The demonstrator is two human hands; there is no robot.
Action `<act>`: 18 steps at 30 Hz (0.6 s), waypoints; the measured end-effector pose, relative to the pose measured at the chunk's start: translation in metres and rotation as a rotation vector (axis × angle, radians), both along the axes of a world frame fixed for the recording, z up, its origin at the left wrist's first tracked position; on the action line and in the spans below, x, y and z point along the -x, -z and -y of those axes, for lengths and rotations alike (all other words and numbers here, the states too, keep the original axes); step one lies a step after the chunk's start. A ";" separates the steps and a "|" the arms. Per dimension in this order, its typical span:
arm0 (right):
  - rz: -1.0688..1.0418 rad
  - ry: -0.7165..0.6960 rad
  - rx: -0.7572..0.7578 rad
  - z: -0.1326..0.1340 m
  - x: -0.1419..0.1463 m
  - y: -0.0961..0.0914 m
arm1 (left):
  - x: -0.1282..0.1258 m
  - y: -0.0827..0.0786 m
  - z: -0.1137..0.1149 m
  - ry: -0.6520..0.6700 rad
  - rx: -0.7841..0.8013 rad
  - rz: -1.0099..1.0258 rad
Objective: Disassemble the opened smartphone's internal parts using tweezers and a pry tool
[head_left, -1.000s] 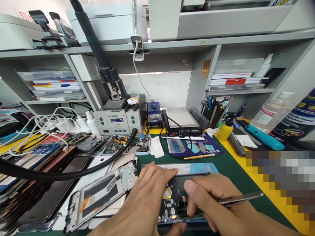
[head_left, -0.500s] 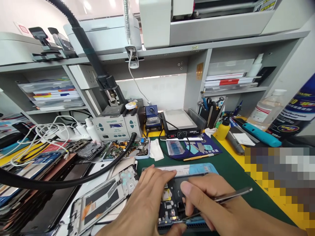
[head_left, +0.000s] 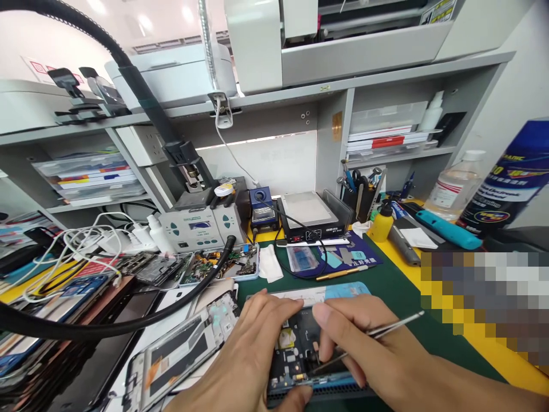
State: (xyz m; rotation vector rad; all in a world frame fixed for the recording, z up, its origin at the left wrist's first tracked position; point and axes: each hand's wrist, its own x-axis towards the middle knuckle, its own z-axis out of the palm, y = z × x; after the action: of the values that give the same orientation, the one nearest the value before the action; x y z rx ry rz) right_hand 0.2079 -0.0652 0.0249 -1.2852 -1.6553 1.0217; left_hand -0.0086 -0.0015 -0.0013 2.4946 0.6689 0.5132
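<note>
An opened phone with dark inner parts and a small circuit board lies in front of me, partly covered by both hands. My left hand grips it, fingers over the far side and thumb at the near edge. Pinched in my right hand is a pair of metal tweezers, its back end pointing right. The tweezers' tips come down over the inside of the phone near its lower edge; whether they grasp a part I cannot tell. Under the phone shows a pale blue and white pad.
A phone frame lies left of my hands, beside stacked phones. A black hose arcs across the left. Behind are a board tray, a gold pen-like tool, a hot-air station and a yellow bottle.
The tweezers have tilted a little and their tips have shifted slightly over the phone's lower part. My left hand keeps its grip. The whole view has moved slightly.
</note>
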 end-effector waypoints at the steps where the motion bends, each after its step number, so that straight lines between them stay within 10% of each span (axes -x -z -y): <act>1: -0.003 0.015 0.012 0.000 0.000 0.001 | 0.000 -0.001 0.001 -0.005 -0.003 0.001; 18: 0.119 0.018 -0.051 0.001 0.002 0.001 | -0.003 -0.012 0.015 -0.101 0.028 -0.071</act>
State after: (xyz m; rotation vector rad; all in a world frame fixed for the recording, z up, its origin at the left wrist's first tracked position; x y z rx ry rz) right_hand 0.2061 -0.0666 0.0236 -1.3470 -1.7446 0.9023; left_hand -0.0052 -0.0163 0.0107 2.4724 0.8270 0.4507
